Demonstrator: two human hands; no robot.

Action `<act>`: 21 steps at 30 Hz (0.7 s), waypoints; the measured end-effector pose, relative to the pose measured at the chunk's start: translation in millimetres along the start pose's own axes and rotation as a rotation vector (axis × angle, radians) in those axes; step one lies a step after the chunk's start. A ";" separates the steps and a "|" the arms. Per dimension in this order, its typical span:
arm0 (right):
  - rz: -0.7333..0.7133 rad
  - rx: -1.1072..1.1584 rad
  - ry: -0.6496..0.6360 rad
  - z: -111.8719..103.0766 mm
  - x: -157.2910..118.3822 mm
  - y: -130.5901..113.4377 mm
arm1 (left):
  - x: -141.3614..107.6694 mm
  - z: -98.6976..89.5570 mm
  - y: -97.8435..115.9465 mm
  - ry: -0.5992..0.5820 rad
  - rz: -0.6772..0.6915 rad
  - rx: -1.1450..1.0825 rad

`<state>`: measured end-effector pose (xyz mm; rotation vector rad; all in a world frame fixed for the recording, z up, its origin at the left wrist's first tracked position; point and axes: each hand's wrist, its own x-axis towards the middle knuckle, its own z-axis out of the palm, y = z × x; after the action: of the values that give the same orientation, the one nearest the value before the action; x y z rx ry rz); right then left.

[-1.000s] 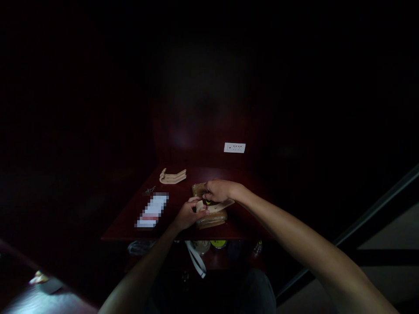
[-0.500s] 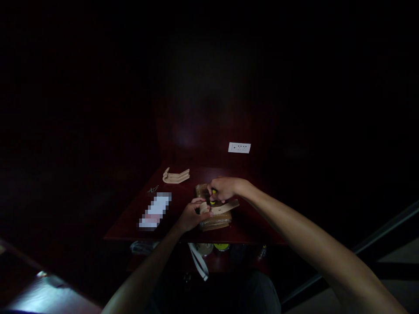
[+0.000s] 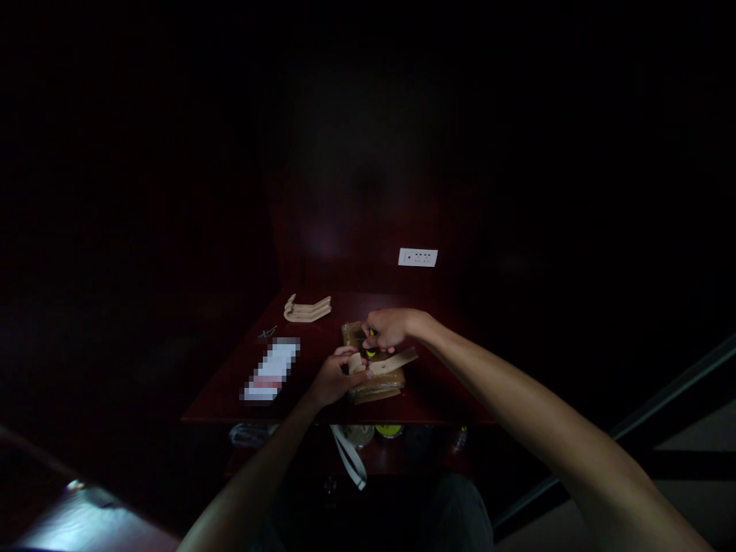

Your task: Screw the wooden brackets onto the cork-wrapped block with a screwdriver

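My left hand [image 3: 332, 381] pinches the curled end of a beige curtain-rod-like curved bracket [image 3: 401, 360], whose straight arm with a small round hole points right. Beneath it lies a block-shaped package wrapped in brown tape [image 3: 376, 389]. My right hand [image 3: 389, 330] is closed from above around a yellow-and-black screwdriver [image 3: 371, 353], held upright at the bracket's curled part. The screwdriver's tip, and whatever it touches, is hidden by my left fingers. Similar beige brackets [image 3: 309, 311] lie side by side at the table's back left.
A few small metal screws [image 3: 267, 332] and a pixelated pale rectangle [image 3: 272, 369] lie left on the dark red table [image 3: 210, 402]. A white socket panel [image 3: 418, 257] is on the back wall. Below the front edge are a hanging pale strap [image 3: 349, 458] and a yellow-green round lid [image 3: 389, 431].
The right hand has turned slightly around the screwdriver, and more of the black part shows. The left hand keeps its hold on the bracket. The whole view has shifted a little.
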<state>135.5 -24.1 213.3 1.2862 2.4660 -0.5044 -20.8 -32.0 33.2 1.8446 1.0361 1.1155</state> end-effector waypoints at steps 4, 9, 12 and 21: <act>0.016 0.034 -0.006 -0.1 -0.5 -2.3 | -0.6 -0.1 4.2 0.022 -0.002 -0.003; 0.049 0.034 -0.019 0.5 1.6 -3.4 | 0.4 0.4 5.5 0.009 0.008 0.020; 0.067 -0.037 -0.055 -1.2 1.9 -5.4 | 1.4 1.3 2.3 0.016 0.012 0.028; -0.014 -0.327 0.100 -6.0 5.7 -13.8 | 0.5 1.0 2.1 0.012 -0.014 0.002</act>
<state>120.3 -24.7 218.5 1.1856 2.5062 -0.0342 -19.2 -32.6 34.9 1.8316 1.0553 1.1195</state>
